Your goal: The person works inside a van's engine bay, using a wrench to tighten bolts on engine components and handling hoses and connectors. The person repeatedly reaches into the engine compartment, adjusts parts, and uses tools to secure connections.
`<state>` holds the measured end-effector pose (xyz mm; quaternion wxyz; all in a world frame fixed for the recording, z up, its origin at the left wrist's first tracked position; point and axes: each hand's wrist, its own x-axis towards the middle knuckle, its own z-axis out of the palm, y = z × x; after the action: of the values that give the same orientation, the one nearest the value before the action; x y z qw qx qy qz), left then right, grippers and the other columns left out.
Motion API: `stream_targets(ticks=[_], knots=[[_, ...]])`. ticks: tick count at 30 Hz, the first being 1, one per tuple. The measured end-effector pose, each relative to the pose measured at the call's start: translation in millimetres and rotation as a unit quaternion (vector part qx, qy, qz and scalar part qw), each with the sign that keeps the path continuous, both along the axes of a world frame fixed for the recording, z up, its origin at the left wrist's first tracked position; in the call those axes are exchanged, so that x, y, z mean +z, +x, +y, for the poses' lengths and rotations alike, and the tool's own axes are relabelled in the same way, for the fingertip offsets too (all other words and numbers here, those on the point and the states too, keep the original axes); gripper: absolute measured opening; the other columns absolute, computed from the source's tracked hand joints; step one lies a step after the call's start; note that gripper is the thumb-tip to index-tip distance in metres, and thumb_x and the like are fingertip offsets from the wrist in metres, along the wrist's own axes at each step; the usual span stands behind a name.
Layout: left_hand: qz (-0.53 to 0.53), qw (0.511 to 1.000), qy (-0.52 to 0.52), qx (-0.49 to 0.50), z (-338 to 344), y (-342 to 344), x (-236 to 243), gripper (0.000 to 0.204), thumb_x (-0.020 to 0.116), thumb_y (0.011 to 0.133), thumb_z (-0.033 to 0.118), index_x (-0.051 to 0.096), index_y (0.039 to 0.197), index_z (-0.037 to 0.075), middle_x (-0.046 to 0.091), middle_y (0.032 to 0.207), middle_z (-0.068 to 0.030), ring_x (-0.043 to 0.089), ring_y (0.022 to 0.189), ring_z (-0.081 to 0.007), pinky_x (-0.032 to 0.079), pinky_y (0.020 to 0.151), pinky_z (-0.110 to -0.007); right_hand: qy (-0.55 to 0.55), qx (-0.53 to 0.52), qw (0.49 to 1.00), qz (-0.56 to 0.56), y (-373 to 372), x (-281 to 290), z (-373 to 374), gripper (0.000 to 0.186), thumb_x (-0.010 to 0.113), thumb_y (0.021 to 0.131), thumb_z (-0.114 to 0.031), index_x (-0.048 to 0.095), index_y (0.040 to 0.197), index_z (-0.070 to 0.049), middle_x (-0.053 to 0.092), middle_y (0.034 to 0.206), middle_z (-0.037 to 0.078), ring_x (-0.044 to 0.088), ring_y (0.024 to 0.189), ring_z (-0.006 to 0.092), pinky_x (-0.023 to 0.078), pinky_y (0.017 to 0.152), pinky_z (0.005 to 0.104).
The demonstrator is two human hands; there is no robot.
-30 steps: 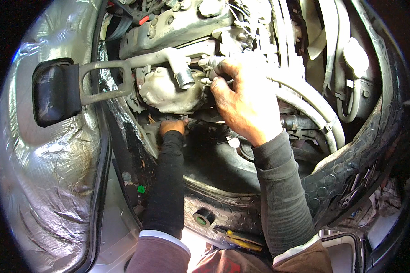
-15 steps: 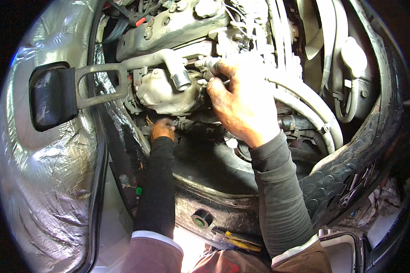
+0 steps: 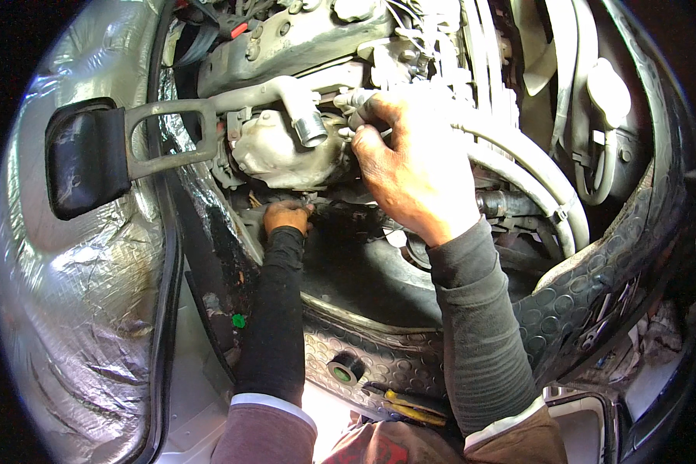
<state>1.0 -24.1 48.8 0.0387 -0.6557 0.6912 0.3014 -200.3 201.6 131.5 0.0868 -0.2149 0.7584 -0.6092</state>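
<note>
I look down into an open engine bay. My right hand [image 3: 410,166] is curled around a grey hose end [image 3: 356,100] beside a short metal pipe stub [image 3: 309,124] on the grey engine housing [image 3: 282,155]. My left hand [image 3: 286,216] reaches low under that housing, fingers closed on a small dark part that I cannot make out. Both forearms wear dark sleeves. The fingertips of the left hand are hidden by the engine.
A raised panel lined with silver foil insulation [image 3: 77,309] fills the left. A black padded bracket [image 3: 85,158] juts out from it. Thick grey hoses [image 3: 533,166] curve at the right. A studded rubber mat [image 3: 595,286] and a yellow-handled tool [image 3: 406,402] lie below.
My left hand has pushed further up and in under the housing. My right hand stays on the hose end, shifting only slightly.
</note>
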Motion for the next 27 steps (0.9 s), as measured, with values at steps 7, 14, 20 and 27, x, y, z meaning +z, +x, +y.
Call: stream_targets(ticks=[7, 14, 20, 27], knots=[[-0.184, 0.945, -0.128, -0.237, -40.7, 34.5, -45.1, 0.029, 0.079, 0.077, 0.034, 0.077, 0.09, 0.007, 0.074, 0.09, -0.0138, 0.071, 0.078, -0.0283, 0.056, 0.079, -0.036, 0.013, 0.141, 0.974, -0.174, 42.9, -6.2, -37.1, 0.022, 0.059, 0.084, -0.015, 0.065, 0.098, 0.0, 0.068, 0.095, 0.025, 0.067, 0.093, 0.0398, 0.052, 0.086, 0.0457], [-0.284, 0.852, -0.177, -0.402, -69.7, 58.3, -87.5, 0.02, 0.06, 0.088, 0.021, 0.077, 0.082, 0.012, 0.075, 0.095, -0.0091, 0.073, 0.086, -0.0216, 0.057, 0.077, -0.035, 0.24, 0.262, 0.933, 0.052, 121.5, -120.9, -128.7, 0.018, 0.072, 0.063, -0.003, 0.069, 0.08, -0.005, 0.071, 0.089, 0.017, 0.069, 0.094, 0.0301, 0.054, 0.082, 0.0391], [0.13, 0.99, 0.061, 0.013, -9.3, 9.0, -40.8, 0.011, 0.061, 0.081, -0.005, 0.067, 0.086, -0.014, 0.073, 0.082, -0.0174, 0.069, 0.068, -0.0242, 0.055, 0.062, -0.033, -0.157, 0.103, 0.634, -0.75, 104.2, -167.1, -148.0, 0.034, 0.039, 0.096, -0.024, 0.05, 0.117, 0.0, 0.065, 0.092, 0.021, 0.068, 0.065, 0.0273, 0.053, 0.047, 0.0349], [0.025, 1.0, -0.002, 0.002, -2.5, 1.9, -17.3, 0.017, 0.064, 0.08, 0.003, 0.075, 0.093, -0.001, 0.072, 0.076, -0.0141, 0.067, 0.054, -0.0198, 0.053, 0.049, -0.033, -0.216, 0.085, 0.502, -0.833, 101.2, -166.8, -150.6, 0.013, 0.039, 0.088, -0.006, 0.046, 0.095, 0.003, 0.055, 0.08, 0.019, 0.062, 0.06, 0.0305, 0.056, 0.049, 0.0383]])
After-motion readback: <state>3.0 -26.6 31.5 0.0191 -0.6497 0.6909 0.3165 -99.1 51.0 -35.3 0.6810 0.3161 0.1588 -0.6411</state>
